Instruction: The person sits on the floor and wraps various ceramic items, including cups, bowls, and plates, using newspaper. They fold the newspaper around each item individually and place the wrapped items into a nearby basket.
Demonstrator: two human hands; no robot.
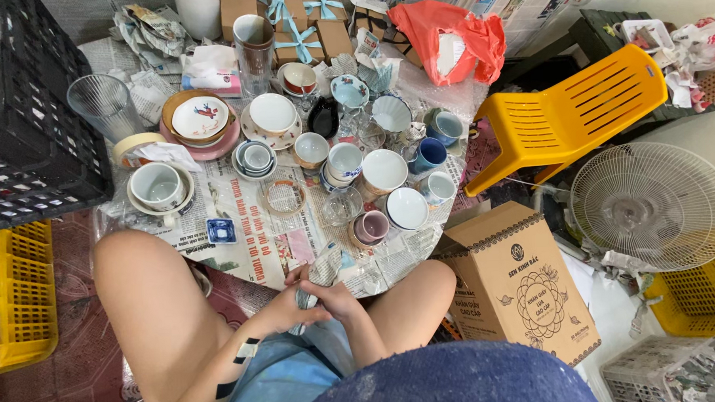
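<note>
Both my hands meet over my lap at the near edge of a low newspaper-covered table (248,252). My left hand (286,306) and my right hand (337,298) clasp a small object wrapped in newspaper (324,269); what is inside the wrap is hidden. Just beyond the hands stand a small mauve cup (372,226), a clear glass bowl (342,205) and a roll of clear tape (284,197). Many cups, bowls and saucers crowd the rest of the table.
A black crate (22,117) stands at left over a yellow crate (12,292). A brown cardboard box (519,278) is at my right knee. Beyond it are a yellow plastic chair (568,110), a white fan (651,206) and a red bag (447,35).
</note>
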